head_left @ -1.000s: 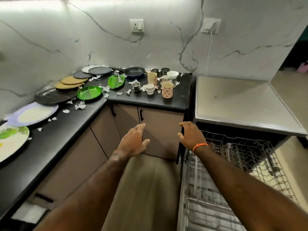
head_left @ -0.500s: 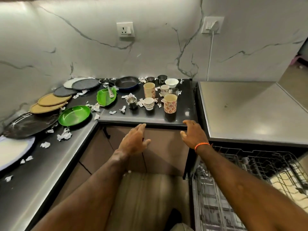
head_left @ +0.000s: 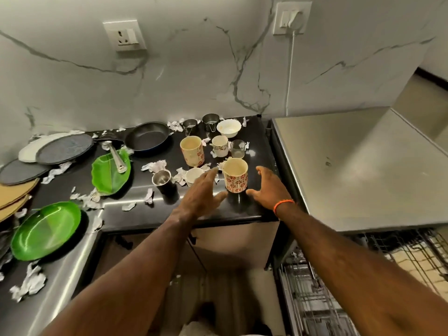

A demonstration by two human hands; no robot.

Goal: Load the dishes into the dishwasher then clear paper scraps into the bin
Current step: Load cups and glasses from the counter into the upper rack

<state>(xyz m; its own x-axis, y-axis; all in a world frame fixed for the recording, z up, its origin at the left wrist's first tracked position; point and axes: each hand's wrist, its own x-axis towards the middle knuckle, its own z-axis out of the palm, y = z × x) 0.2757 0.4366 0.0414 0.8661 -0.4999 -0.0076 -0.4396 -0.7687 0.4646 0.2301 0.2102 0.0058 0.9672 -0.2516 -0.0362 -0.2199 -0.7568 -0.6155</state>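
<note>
**Both hands flank the front patterned mug, nothing held**

Head view: Left hand (head_left: 202,195) & right hand (head_left: 268,187) reach over the front edge of the black counter (head_left: 242,212), one each side of a cream mug w/ red flower print (head_left: 235,175). Mug stands upright near the counter's front-right corner. Left grip wide, fingers straight, fingertips just beside the mug's left wall; contact can't be told. Right grip wide too, thumb low near the mug's base, fingers spread to its right, apart from it. Orange band (head_left: 282,204) on right wrist.

Behind: taller matching mug (head_left: 192,151), floral cup (head_left: 220,146), clear glass (head_left: 237,149), white bowl (head_left: 228,128), two steel cups at the wall. Small white cup (head_left: 194,174) partly hidden by left fingers; steel tumbler (head_left: 162,178) to its left. Dark pan (head_left: 148,136) further left; leaf-shaped green plate (head_left: 111,173) w/ a steel utensil lying on it. Round green plate (head_left: 46,230) on the left counter run, grey & tan plates stacked overlapping behind it. Crumpled paper scraps (head_left: 30,283) scattered across both runs.

Right: steel-topped dishwasher (head_left: 358,170), wire rack (head_left: 339,287) pulled out below, lower right.
</note>
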